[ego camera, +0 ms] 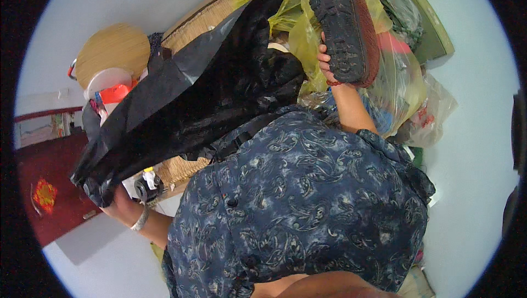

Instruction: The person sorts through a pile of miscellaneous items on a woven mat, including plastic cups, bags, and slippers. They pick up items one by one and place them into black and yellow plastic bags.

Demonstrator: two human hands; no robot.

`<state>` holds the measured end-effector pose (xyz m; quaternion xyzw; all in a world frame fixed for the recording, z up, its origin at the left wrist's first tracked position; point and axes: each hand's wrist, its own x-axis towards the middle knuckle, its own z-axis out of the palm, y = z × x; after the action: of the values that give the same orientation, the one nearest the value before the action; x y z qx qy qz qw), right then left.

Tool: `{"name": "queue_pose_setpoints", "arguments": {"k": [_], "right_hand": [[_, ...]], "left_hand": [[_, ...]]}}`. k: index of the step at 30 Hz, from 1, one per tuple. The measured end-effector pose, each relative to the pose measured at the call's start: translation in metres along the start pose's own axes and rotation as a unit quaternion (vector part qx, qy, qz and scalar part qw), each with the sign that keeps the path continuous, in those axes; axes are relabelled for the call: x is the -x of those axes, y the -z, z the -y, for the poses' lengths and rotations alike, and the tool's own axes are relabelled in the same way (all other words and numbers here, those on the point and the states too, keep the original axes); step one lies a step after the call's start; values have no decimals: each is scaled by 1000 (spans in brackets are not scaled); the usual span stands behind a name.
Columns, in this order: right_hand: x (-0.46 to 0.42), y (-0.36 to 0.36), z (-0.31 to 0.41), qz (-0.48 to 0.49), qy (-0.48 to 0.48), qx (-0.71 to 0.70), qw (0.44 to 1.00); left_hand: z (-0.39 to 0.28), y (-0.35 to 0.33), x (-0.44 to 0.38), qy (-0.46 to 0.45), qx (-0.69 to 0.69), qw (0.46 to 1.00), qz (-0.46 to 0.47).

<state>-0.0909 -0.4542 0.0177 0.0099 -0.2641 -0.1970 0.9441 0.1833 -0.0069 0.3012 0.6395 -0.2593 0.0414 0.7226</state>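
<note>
On the left, my left hand (119,205), with a pale bracelet at its wrist, grips the gathered end of a large black plastic bag (222,75). The bag stretches from that hand up and across in front of my body, loose and creased, and hides much of what lies beneath it. In my right hand (324,60), which has a red bead bracelet, is a shoe (343,26). Its black treaded sole faces the camera, and a strip of reddish-brown upper shows along one side. Part of the right hand is hidden behind the shoe.
Yellow translucent bags (306,46) are piled beyond the shoe, beside a green box (434,30). A straw-coloured woven surface (197,24) runs under the black bag. To the left are a round wooden top (115,51) and a dark red cabinet (61,186).
</note>
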Motion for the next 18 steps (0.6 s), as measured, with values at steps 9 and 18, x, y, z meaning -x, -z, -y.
{"name": "queue_pose_setpoints", "arguments": {"k": [9, 18], "right_hand": [[-10, -9, -27, 4, -17, -82, 996], [6, 0, -27, -53, -115, 38, 991]], "left_hand": [[-13, -39, -6, 56, -14, 998, -24], [-19, -57, -32, 36, 26, 996, 83]]}}
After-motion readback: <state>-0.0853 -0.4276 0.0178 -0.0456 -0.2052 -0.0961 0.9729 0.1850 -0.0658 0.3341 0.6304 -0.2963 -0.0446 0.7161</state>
